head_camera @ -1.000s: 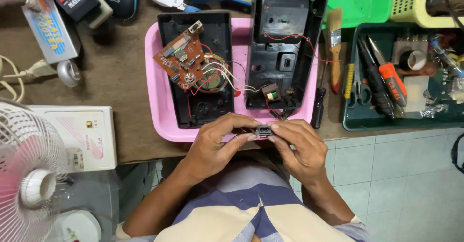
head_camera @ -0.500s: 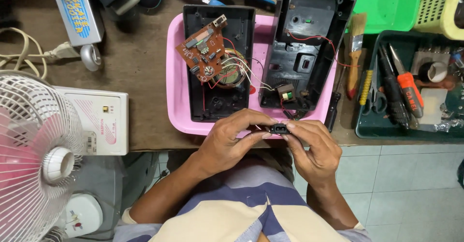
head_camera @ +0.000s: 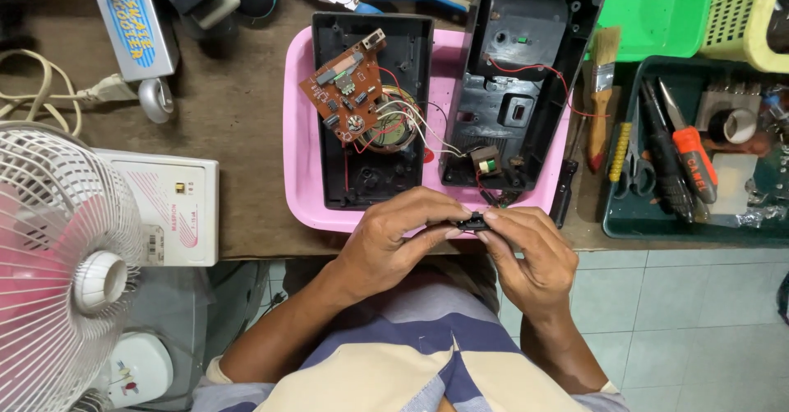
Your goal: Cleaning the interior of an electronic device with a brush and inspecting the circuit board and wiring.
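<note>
Tray (head_camera: pixel 297 190) on bench holds two opened casing halves (head_camera: pixel 374 173) (circuit board (head_camera: pixel 349 91) in left); fan (head_camera: pixel 57 256) left, tool bin (head_camera: pixel 616 223) right.

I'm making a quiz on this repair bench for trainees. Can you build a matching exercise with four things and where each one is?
Things:
1. brown circuit board
2. small black part
3. paintbrush
4. white fan

Places:
A. pinched between the left hand and right hand
B. at the picture's left edge, below the bench edge
C. lying over the open black case half on the pink tray
D. on the bench between the pink tray and the dark green tool tray

Pairs: 1-C, 2-A, 3-D, 4-B
</note>
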